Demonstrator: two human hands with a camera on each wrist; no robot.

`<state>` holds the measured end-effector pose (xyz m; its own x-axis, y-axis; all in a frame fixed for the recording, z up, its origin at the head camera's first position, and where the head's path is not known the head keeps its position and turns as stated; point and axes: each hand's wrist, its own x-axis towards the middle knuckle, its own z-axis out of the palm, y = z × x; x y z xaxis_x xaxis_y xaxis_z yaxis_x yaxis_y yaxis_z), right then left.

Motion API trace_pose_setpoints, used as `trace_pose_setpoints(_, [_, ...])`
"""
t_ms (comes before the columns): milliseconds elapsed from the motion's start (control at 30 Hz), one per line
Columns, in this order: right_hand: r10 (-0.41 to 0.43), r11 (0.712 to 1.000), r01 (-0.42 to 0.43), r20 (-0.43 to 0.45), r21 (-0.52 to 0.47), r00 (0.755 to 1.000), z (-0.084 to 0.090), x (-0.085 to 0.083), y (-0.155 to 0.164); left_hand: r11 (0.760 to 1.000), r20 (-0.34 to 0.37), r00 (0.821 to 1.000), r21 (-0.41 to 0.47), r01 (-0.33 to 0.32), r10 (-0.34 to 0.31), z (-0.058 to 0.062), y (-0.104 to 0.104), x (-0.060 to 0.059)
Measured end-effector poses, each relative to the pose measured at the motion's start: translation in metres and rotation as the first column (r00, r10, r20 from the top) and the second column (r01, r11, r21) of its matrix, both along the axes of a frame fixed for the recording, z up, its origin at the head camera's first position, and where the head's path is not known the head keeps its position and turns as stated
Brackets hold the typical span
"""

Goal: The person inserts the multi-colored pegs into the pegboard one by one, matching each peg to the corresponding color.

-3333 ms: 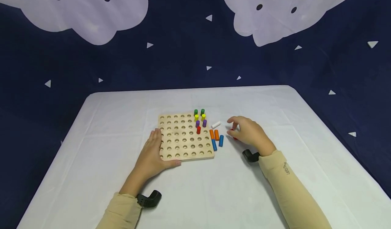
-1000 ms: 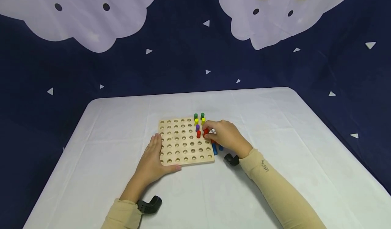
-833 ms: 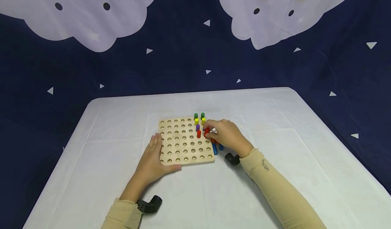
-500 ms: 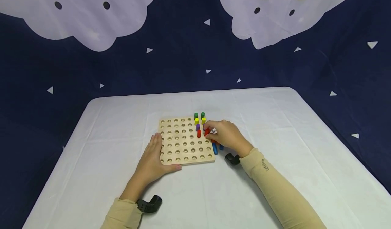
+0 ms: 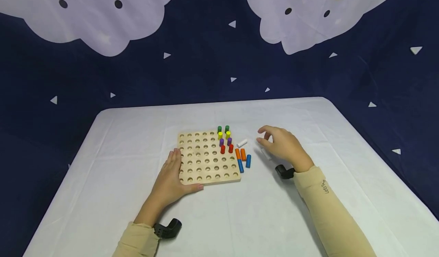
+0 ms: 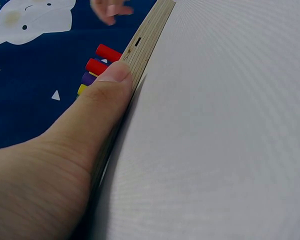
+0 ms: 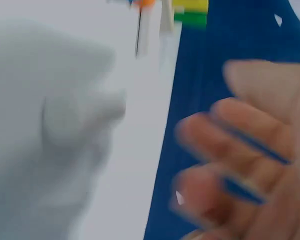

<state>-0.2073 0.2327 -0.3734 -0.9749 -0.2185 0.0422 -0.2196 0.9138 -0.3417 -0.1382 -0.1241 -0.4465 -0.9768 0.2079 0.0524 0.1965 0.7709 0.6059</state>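
Note:
A wooden pegboard with rows of holes lies on the table. My left hand rests against its left side, fingers straight, thumb along the front edge. Pairs of green, yellow, purple and red pegs stand in the two right-hand columns; the nearest pair is a left red peg and a right red peg. To the right of the board, my right hand hovers with thumb and fingers apart, holding nothing. Below its fingertips lies a white peg, partly hidden. The right wrist view is blurred.
Between board and right hand lie another white peg, two orange pegs and two blue pegs. A white cloth covers the table. Behind it hangs a dark blue backdrop with clouds and triangles.
The right hand has let go of the red peg, which now stands in the hole beside the other red one. It has moved right, off the board. The left hand has stayed put.

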Motion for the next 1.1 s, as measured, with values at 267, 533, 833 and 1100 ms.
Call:
trace_pose_setpoints(267, [0.022, 0.994, -0.041, 0.179, 0.105, 0.984, -0.012, 0.011, 0.013, 1.0, 0.001, 1.0, 0.002, -0.002, 0.002, 0.003, -0.001, 0.0])
trace_pose_setpoints(533, [0.009, 0.998, -0.018, 0.131, 0.066, 0.991, -0.018, 0.012, 0.01, 1.0, 0.006, 1.0, 0.002, -0.002, 0.002, 0.001, 0.0, 0.0])
trace_pose_setpoints(833, [0.098, 0.983, -0.092, 0.028, -0.157, 0.995, -0.021, 0.008, 0.008, 1.0, 0.002, 1.0, 0.005, -0.003, 0.003, -0.001, 0.0, 0.0])
trace_pose_setpoints(1100, [0.109, 0.957, -0.109, -0.013, -0.27, 0.994, -0.016, 0.01, -0.008, 1.0, 0.0, 1.0, 0.003, -0.003, 0.003, 0.001, 0.001, 0.0])
